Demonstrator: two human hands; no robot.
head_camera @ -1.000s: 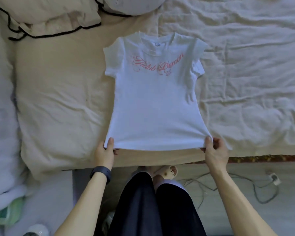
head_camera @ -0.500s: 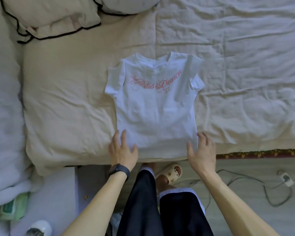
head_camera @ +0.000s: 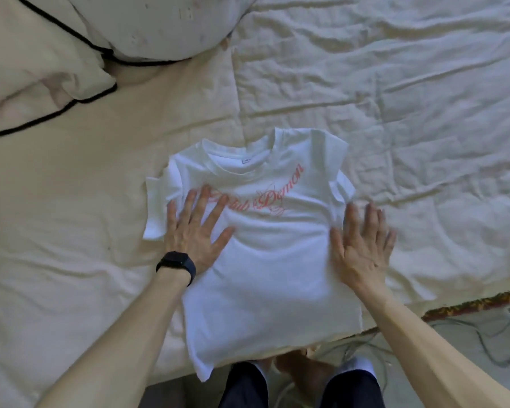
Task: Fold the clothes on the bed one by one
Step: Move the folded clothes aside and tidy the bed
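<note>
**White T-shirt pressed flat under two open palms; no fold made yet**

The white T-shirt (head_camera: 271, 260) is laid face up on the bed (head_camera: 71, 225). Its collar lies beyond the fingertips, and its hem hangs over the bed edge on the wrist side. The pink script print runs across the chest between the two hands. The flat lay is judged to serve smoothing, so that later creases fall straight.

The left hand (head_camera: 195, 231) is set palm down on the chest panel, just inside the near sleeve. Its fingers are straight and splayed wide, and nothing is pinched. A dark wristband (head_camera: 177, 262) is worn on that wrist.

The right hand (head_camera: 362, 245) is likewise flat, with its fingers straight and closer together. It is placed on the shirt's opposite side seam, below the sleeve. Its outline is blurred, so whether the outer fingers rest on cloth or on bedding cannot be told.

A piped pillow (head_camera: 42, 78) lies well beyond the left fingertips.
</note>
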